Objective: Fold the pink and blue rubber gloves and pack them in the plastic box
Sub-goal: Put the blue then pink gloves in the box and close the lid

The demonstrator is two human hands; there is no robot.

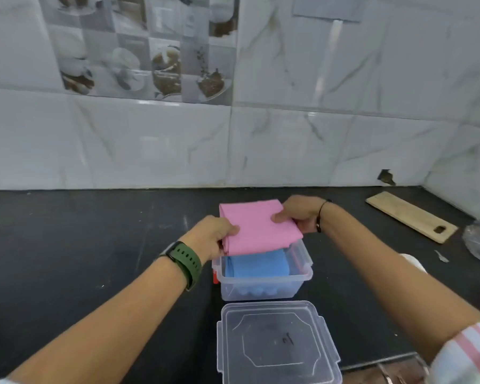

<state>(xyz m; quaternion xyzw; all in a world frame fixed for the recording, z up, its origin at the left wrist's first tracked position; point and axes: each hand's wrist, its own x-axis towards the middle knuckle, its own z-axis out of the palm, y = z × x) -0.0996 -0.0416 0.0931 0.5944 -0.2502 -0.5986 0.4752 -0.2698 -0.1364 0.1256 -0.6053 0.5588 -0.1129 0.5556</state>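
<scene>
the pink gloves (257,227) are folded into a flat, neat square. both hands hold this square up in the air, just above the clear plastic box (263,284). the left hand (214,236) pinches the near left edge, with the thumb on top. the right hand (299,214) pinches the right side, thumb on top and fingers under. both hands are closed on the pink gloves.

the blue gloves (257,266) are already folded and lie inside the box. some blue fingertips press on the front wall down low. so the blue part looks done, and the pink part is the step going on now.

the box sits on a dark counter (94,245). its see-through lid (277,342) lies flat on the counter, just in front of the box and close to the person. the lid is off, so the box is open at the top.

i think the next move is to bring the pink square down onto the blue gloves. the square looks a bit wider than the box, so it may need a push at the edges to fit inside the walls. it should stay flat so the fold does not pop open. after that the lid may go on.

a wooden board (410,216) lies far off to the right, out of the way.
</scene>
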